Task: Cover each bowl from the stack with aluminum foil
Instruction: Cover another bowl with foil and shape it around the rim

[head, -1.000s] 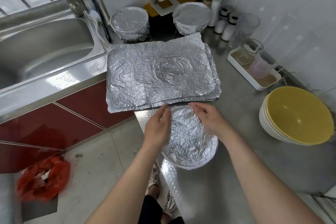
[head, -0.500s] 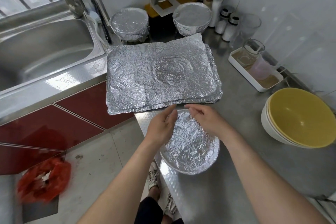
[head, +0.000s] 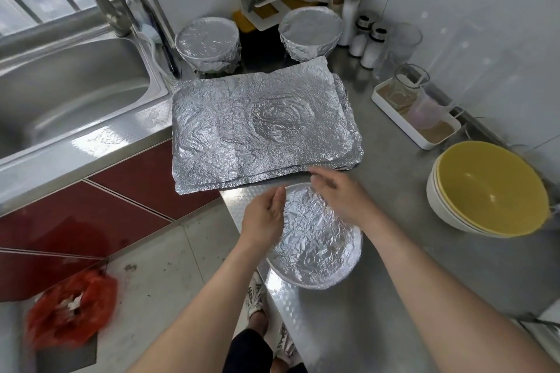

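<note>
A foil-covered bowl [head: 318, 248] stands at the counter's front edge. My left hand [head: 266, 215] lies at its left rim, fingers relaxed and slightly curved, holding nothing. My right hand [head: 342, 197] hovers over the bowl's far right rim with fingers extended and a little blurred. A pile of crinkled foil sheets [head: 257, 127] lies flat just behind the bowl. A stack of yellow-lined white bowls [head: 488, 191] sits at the right. Two more foil-covered bowls [head: 209, 42] [head: 309, 30] stand at the back.
A steel sink [head: 66, 91] and tap are at the left. A white tray with glass cups [head: 415, 118], salt shakers [head: 366, 39] and a small shelf stand along the back wall. Below the counter are red cabinet fronts and a red bag [head: 69, 309] on the floor.
Both hands have slid along the covered bowl's far rim, the right one lifting slightly off the foil. The bowl has stayed in place.
</note>
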Available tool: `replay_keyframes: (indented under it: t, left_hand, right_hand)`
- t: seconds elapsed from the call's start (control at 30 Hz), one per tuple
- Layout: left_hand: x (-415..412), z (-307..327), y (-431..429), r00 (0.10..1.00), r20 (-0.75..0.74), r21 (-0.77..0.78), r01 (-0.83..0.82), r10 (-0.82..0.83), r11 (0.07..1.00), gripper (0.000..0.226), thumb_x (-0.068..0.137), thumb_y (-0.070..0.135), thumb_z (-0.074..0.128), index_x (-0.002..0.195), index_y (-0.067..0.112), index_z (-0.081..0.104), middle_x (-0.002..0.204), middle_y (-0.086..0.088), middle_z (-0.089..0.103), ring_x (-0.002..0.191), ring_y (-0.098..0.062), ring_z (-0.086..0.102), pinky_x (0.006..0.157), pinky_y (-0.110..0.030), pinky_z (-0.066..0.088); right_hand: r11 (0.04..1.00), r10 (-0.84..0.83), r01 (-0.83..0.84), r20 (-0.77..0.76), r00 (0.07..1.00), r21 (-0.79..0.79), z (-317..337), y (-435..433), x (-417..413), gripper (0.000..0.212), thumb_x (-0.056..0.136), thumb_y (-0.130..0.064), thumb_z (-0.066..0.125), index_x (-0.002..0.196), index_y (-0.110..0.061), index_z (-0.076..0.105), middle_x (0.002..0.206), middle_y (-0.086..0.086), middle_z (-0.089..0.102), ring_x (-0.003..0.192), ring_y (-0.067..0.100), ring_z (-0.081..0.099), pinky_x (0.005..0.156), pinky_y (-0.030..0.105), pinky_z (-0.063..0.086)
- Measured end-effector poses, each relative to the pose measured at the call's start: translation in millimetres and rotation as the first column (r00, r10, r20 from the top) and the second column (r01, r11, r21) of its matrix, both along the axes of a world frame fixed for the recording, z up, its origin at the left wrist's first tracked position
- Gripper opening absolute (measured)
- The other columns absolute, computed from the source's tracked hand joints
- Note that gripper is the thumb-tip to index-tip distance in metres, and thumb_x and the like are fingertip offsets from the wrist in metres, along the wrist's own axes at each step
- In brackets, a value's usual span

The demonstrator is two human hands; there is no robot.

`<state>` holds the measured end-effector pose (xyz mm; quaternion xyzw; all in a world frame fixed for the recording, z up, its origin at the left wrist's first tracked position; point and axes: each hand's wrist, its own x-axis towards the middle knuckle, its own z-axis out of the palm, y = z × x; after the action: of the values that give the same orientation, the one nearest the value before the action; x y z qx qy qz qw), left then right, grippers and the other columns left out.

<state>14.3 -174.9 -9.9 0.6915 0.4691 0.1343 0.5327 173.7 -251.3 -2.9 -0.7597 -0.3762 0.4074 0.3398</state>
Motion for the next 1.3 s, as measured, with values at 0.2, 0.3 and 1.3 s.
replay_keyframes:
  t: [0.2,0.3,1.3]
  left_hand:
    - [-6.9,-13.7,-20.6,0.908,0.066,-0.201,-0.395,0.414,0.897,0.047,0.104,0.041,0.034,0.126,0.004,0.055,0.126,-0.036,0.051,0.115,-0.057,0.049,0.096,-0.069,0.04]
    - [-2.2,-16.3,-32.6,0.844,0.097,-0.273,-0.487,0.527,0.83,0.053,0.101,0.049,0.035,0.128,0.007,0.053,0.134,-0.035,0.044,0.123,-0.057,0.041,0.1,-0.072,0.033]
    - [-23.4,7.0,-10.3,0.979,-0.187,0.173,-0.055,0.088,0.983,0.035,0.099,0.035,0.054,0.131,0.021,0.061,0.1,0.003,0.067,0.073,0.002,0.056,0.055,-0.012,0.033]
  right_hand:
    - [0.786,-0.554,0.611,-0.335,0.762,0.09,-9.4,-43.8,11.5,0.046,0.1,-0.039,0.044,0.14,-0.017,0.047,0.141,0.001,0.05,0.123,0.012,0.05,0.11,0.032,0.033]
    - [0.717,-0.583,0.697,-0.557,0.591,-0.011,-28.6,-60.7,-15.5,0.046,0.093,-0.051,0.052,0.129,-0.023,0.059,0.131,-0.001,0.061,0.117,0.01,0.057,0.108,0.039,0.039]
    - [0.892,-0.451,0.443,0.242,0.859,0.091,5.1,-62.4,-3.5,0.01,0.086,-0.02,0.07,0.086,-0.012,0.076,0.077,-0.006,0.07,0.076,0.012,0.064,0.076,0.026,0.048]
